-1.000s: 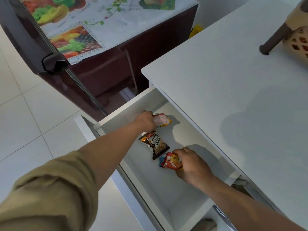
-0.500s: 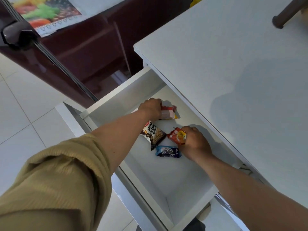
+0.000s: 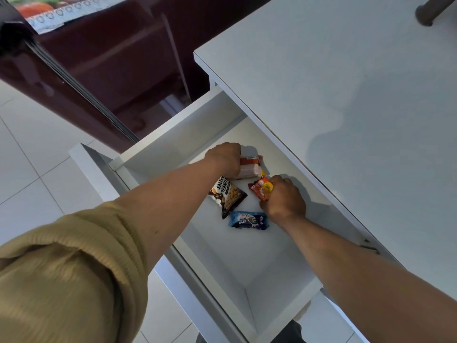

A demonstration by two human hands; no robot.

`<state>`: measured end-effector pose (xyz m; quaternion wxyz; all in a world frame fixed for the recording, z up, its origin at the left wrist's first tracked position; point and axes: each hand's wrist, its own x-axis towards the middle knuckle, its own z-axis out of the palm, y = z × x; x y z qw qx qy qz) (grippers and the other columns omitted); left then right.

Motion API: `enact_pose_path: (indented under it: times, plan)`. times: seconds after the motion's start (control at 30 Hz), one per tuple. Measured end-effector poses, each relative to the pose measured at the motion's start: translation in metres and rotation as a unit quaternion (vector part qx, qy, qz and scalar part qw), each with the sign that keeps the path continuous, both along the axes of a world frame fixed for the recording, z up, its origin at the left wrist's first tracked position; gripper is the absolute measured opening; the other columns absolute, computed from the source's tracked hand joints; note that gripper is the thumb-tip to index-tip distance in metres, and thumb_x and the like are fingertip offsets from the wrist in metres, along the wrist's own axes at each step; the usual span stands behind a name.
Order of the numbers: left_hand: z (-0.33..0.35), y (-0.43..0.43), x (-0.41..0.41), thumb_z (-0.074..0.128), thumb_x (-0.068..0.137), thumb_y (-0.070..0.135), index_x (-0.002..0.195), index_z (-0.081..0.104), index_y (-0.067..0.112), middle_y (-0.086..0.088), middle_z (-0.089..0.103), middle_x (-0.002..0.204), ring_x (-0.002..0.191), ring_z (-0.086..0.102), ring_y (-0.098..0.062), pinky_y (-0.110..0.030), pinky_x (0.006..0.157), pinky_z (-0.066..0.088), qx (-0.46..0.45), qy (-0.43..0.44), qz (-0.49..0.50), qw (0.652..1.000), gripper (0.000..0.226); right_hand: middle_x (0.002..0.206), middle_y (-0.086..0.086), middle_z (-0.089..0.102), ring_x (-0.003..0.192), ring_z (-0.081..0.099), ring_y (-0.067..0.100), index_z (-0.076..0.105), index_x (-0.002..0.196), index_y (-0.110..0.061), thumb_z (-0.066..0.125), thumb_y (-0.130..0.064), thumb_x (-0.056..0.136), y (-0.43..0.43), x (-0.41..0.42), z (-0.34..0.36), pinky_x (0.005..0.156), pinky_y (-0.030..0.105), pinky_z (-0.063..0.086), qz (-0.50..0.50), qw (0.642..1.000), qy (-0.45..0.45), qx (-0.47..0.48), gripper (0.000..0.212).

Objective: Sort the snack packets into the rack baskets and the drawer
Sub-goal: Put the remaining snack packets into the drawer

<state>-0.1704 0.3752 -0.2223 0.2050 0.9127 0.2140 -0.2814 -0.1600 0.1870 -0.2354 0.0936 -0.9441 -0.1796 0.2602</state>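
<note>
Head view: we see the white drawer (image 3: pixel 178 134) pulled out from under the countertop (image 3: pixel 321 95), whose edge overhangs its right side. The drawer's near half is bare, and the packets crowd toward the far wall. We mark the left hand (image 3: pixel 226 157) curled on the left end of the pink packet (image 3: pixel 249 167) and the right hand (image 3: pixel 284 199) clamped round the orange packet (image 3: pixel 262 190), with the peanut packet (image 3: pixel 228 196) and blue biscuit packet (image 3: pixel 248 220) lying loose just near of them, all inside the drawer.
</note>
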Motion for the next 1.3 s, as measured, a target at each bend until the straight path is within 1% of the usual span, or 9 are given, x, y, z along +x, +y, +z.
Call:
enact_pose_path:
  times: [0.37,0.57,0.7,0.8,0.87,1.0,1.13,1.23,1.3]
  plan:
    - [0.041,-0.008,-0.01,0.059,0.086,0.012,0.136,0.048,0.013,-0.01,0.052,0.133,0.117,0.054,-0.028,-0.038,0.089,0.051,0.0,-0.048,0.005,0.999,0.052,0.115,0.006,0.053,0.105,0.052,0.028,0.047,0.125,-0.018,0.07,-0.033,0.078,-0.005,-0.01,0.023,0.074,0.039,0.052,0.027,0.999,-0.019,0.037,0.054]
    - [0.094,-0.035,-0.053,0.06,0.087,0.002,0.126,0.059,0.026,-0.002,0.054,0.131,0.119,0.052,-0.024,-0.041,0.091,0.05,0.021,-0.18,0.062,0.982,0.046,0.121,0.002,0.054,0.11,0.051,0.025,0.047,0.13,-0.021,0.067,-0.034,0.079,-0.018,-0.037,0.076,0.079,0.034,0.05,0.103,0.986,-0.056,0.118,0.056]
    - [0.132,-0.054,-0.114,0.057,0.089,0.001,0.112,0.066,0.022,0.007,0.059,0.121,0.113,0.053,-0.012,-0.031,0.096,0.046,0.032,-0.369,0.156,0.916,0.033,0.123,-0.003,0.054,0.113,0.049,0.019,0.048,0.128,-0.023,0.069,-0.034,0.078,-0.035,-0.052,0.122,0.086,0.033,0.05,0.171,0.961,-0.081,0.202,0.055]
    - [0.15,-0.066,-0.164,0.056,0.089,-0.006,0.098,0.069,0.022,0.015,0.056,0.105,0.096,0.049,0.001,-0.013,0.086,0.039,0.07,-0.434,0.276,0.855,0.032,0.128,-0.004,0.054,0.129,0.04,0.019,0.05,0.126,-0.024,0.066,-0.041,0.08,-0.058,-0.053,0.15,0.106,0.033,0.038,0.236,0.934,-0.162,0.215,0.052]
    - [0.155,-0.075,-0.192,0.057,0.089,-0.006,0.098,0.067,0.026,0.015,0.052,0.106,0.097,0.048,0.001,-0.012,0.087,0.038,0.087,-0.441,0.357,0.819,0.034,0.138,-0.003,0.05,0.141,0.029,0.022,0.049,0.131,-0.023,0.064,-0.046,0.082,-0.075,-0.046,0.162,0.113,0.034,0.024,0.25,0.929,-0.198,0.19,0.056]
    - [0.15,-0.094,-0.224,0.066,0.088,0.005,0.123,0.057,0.023,0.005,0.049,0.126,0.119,0.047,-0.013,-0.027,0.099,0.037,0.069,-0.42,0.478,0.769,0.04,0.154,0.0,0.035,0.148,0.013,0.021,0.043,0.138,-0.024,0.06,-0.054,0.083,-0.109,-0.023,0.17,0.11,0.037,0.019,0.225,0.94,-0.212,0.144,0.065]
    - [0.145,-0.117,-0.218,0.068,0.09,0.022,0.145,0.038,0.021,-0.001,0.04,0.15,0.135,0.042,-0.022,-0.041,0.109,0.038,-0.056,-0.351,0.625,0.694,0.062,0.16,-0.002,0.019,0.149,0.004,0.018,0.033,0.147,-0.027,0.06,-0.066,0.078,-0.138,0.0,0.167,0.113,0.038,0.016,0.223,0.953,-0.179,0.101,0.083]
    - [0.142,-0.123,-0.213,0.059,0.096,0.018,0.147,0.035,0.015,-0.005,0.042,0.151,0.136,0.042,-0.028,-0.043,0.11,0.036,-0.097,-0.356,0.677,0.637,0.057,0.162,-0.002,0.01,0.149,0.002,0.019,0.022,0.152,-0.027,0.051,-0.073,0.078,-0.15,0.01,0.164,0.119,0.042,0.016,0.233,0.954,-0.168,0.084,0.092]
    - [0.135,-0.121,-0.217,0.05,0.097,0.008,0.141,0.038,0.002,-0.016,0.042,0.148,0.134,0.041,-0.037,-0.045,0.108,0.034,-0.107,-0.345,0.689,0.628,0.046,0.162,-0.001,0.004,0.149,-0.002,0.02,0.014,0.153,-0.027,0.04,-0.079,0.078,-0.152,0.012,0.162,0.12,0.042,0.012,0.247,0.952,-0.167,0.073,0.095]
